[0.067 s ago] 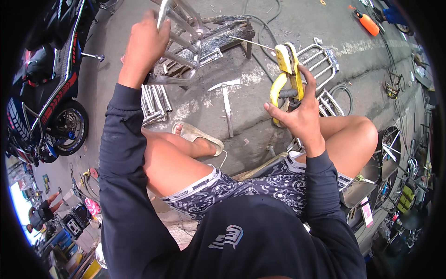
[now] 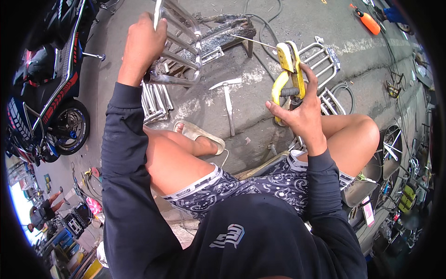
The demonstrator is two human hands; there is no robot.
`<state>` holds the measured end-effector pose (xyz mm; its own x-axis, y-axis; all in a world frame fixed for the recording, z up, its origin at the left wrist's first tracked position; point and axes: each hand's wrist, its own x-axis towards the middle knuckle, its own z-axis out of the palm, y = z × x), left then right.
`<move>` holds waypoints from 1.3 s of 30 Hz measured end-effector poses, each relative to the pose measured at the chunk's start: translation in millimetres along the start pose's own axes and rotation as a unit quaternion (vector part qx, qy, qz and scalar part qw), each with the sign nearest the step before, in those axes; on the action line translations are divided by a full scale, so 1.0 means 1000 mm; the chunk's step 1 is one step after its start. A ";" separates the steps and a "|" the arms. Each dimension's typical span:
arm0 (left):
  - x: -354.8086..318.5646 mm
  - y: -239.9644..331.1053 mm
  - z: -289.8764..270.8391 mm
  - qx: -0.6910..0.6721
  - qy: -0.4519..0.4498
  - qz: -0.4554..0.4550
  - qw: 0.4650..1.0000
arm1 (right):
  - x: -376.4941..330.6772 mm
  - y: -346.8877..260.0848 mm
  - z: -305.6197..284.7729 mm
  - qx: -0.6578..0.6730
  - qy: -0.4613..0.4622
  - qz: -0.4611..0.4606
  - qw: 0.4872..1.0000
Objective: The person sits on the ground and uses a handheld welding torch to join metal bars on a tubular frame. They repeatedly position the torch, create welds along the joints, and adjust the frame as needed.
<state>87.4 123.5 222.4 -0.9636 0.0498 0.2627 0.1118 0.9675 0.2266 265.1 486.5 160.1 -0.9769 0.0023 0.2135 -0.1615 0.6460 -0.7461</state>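
Observation:
At the upper left, my left hand (image 2: 143,44) is closed around the upright tube of a shiny welded metal rack (image 2: 174,80), which has several parallel bars. The rack stands over a worn, spattered metal work stand (image 2: 226,41). My right hand (image 2: 304,111) grips a yellow welding electrode holder (image 2: 280,84), thumb on its near side and fingers around the far side. From the holder's jaws a thin welding rod (image 2: 254,41) points left toward the rack, its tip apart from the bars. A chipping hammer (image 2: 228,104) lies on the concrete between my hands.
Cut metal tubes (image 2: 155,101) lie in a bundle beside my sandaled foot. Another barred rack (image 2: 320,60) rests beyond my right hand, near looping cables (image 2: 265,28). A motorcycle (image 2: 55,102) stands at left, an orange bottle (image 2: 368,21) at far right. Trays of tools (image 2: 362,193) sit by my right knee.
My left hand has shifted slightly left and down on the rack's tube. The right hand keeps its grip on the electrode holder, almost unmoved.

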 end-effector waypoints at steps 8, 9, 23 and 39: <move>-0.008 -0.020 0.011 -0.263 -0.126 -0.105 0.951 | 0.001 0.000 0.000 0.033 -0.013 0.042 0.998; -0.009 -0.019 0.012 -0.328 -0.139 -0.131 0.925 | 0.001 0.001 0.000 0.039 -0.015 0.054 0.998; 0.006 0.024 0.023 0.063 0.179 0.218 0.957 | 0.004 0.008 -0.006 0.017 0.049 0.132 0.990; 0.033 -0.170 0.100 -0.182 -0.154 -0.129 0.963 | -0.008 0.011 -0.003 0.077 0.024 0.072 0.994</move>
<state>12.4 -14.4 98.6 -0.9907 -0.0546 -0.1246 -0.1169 0.8099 0.5748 272.0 496.3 152.0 -0.9842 0.1258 0.1247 -0.0433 0.5118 -0.8580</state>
